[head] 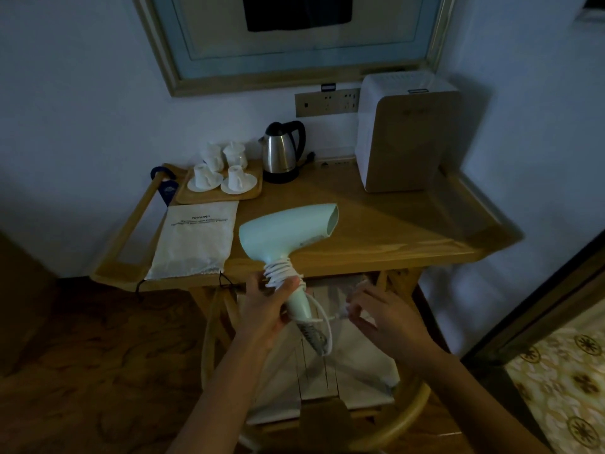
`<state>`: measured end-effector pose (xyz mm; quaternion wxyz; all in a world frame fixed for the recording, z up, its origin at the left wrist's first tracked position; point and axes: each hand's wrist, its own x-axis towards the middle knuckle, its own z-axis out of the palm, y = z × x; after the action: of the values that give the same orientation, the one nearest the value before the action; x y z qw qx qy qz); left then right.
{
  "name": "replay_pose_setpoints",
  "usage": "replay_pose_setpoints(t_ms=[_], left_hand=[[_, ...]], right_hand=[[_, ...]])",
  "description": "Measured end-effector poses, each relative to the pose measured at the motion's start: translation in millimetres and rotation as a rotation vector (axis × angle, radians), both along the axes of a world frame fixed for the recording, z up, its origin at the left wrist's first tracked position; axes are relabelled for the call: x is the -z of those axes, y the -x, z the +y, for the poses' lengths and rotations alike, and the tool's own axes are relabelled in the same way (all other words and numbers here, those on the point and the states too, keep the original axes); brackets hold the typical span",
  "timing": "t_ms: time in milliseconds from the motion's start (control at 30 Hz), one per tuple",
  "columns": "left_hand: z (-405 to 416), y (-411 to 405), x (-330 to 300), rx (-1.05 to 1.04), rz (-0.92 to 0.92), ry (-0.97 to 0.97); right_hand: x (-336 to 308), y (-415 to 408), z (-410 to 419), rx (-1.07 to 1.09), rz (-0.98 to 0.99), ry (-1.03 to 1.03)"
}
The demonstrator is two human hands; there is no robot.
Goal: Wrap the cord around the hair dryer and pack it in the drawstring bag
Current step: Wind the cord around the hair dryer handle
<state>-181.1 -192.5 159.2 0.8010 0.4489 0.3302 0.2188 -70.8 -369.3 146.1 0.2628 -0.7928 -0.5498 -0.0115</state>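
A pale mint hair dryer [288, 229] is held above the front edge of the wooden table [376, 237], nozzle pointing right. Its white cord [281, 273] is coiled several times round the handle, and a loose loop hangs below. My left hand [265, 309] grips the handle just under the coils. My right hand [383, 314] pinches the plug end of the cord to the right of the handle. A white drawstring bag [196, 239] with dark print lies flat on the table's left part, its dark string dangling over the front edge.
A wooden tray [252, 190] with white cups and saucers sits at the back left, a steel kettle [283, 152] behind it, and a white box-shaped appliance [406, 136] at the back right. A chair with a pale cushion [353, 371] stands below my hands.
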Motion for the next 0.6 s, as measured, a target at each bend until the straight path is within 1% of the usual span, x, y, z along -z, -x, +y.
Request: replay_pose_setpoints(t_ms=[100, 133, 167, 200, 233, 300, 333, 367, 467, 533, 600], left_hand=[[-3, 0, 9, -0.026, 0.013, 0.015], [-5, -2, 11, -0.034, 0.015, 0.023], [-8, -5, 11, -0.041, 0.019, 0.021], [-11, -7, 12, -0.05, 0.025, 0.009], [-14, -10, 13, -0.051, 0.036, -0.017], [-20, -14, 14, -0.058, 0.098, -0.077], [-22, -15, 14, -0.054, 0.136, -0.097], [-24, -16, 13, -0.044, 0.157, -0.116], [-26, -16, 11, -0.009, 0.151, -0.132], [-29, -15, 8, 0.013, 0.106, -0.081], [-32, -14, 9, 0.052, 0.025, -0.007]], right_hand=[[-7, 3, 6, 0.03, 0.43, 0.01], [-11, 6, 10, 0.053, 0.517, -0.003], [-17, 9, 14, 0.076, 0.555, -0.023], [-21, 14, 19, 0.078, 0.549, -0.044], [-25, 21, 25, 0.051, 0.486, -0.036], [-27, 32, 37, -0.02, 0.277, 0.006], [-24, 35, 42, -0.036, 0.204, -0.005], [-22, 34, 45, -0.045, 0.193, -0.042], [-14, 18, 46, -0.11, 0.292, -0.126], [-11, 7, 42, -0.129, 0.291, -0.157], [-10, -2, 38, -0.127, 0.281, -0.194]])
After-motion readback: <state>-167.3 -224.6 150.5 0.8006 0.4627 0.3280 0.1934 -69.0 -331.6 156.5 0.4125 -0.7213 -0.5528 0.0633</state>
